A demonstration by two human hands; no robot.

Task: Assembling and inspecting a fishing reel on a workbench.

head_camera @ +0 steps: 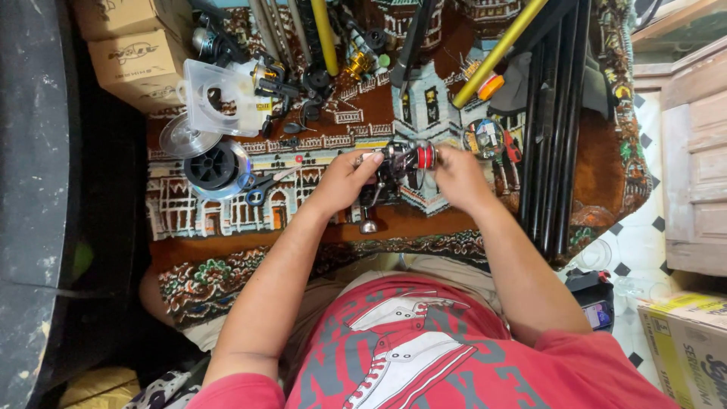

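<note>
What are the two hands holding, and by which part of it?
Both hold one fishing reel: the left hand grips its body, the right hand is at its red spool.

The fishing reel's (400, 168) body is mostly hidden behind both hands' fingers (362, 168); the black rods (553, 136) and yellow rods (496, 53) run off the frame's top edge.

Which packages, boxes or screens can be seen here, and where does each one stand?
Two stacked brown cardboard boxes: top left corner, beside the patterned rug.
Clear plastic blister package: on the rug, right of those boxes.
Yellow and white cardboard carton: floor, bottom right.
Small dark phone with lit screen: floor, left of that carton.
</note>
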